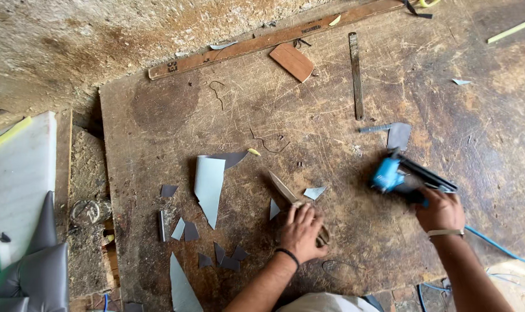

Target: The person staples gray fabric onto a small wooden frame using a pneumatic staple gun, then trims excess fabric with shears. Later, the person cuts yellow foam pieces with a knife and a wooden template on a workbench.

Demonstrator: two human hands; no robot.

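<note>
On the scarred wooden board (158, 115), the left hand (301, 231) presses flat, fingers together, on a thin wooden strip (285, 188) amid grey offcuts (209, 185). To the right, the right hand (441, 211), fingers clamped, grips the blue staple gun (406, 176); steadying the strip looks wise.

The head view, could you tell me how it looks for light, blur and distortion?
Head view: soft, even daylight with no harsh glare on the scratched wooden board; the right hand and its blue-and-black power tool are slightly motion-blurred; the left hand and the grey scraps are sharp; the long wooden strip bows a little, a sign of wide-lens distortion.
</note>
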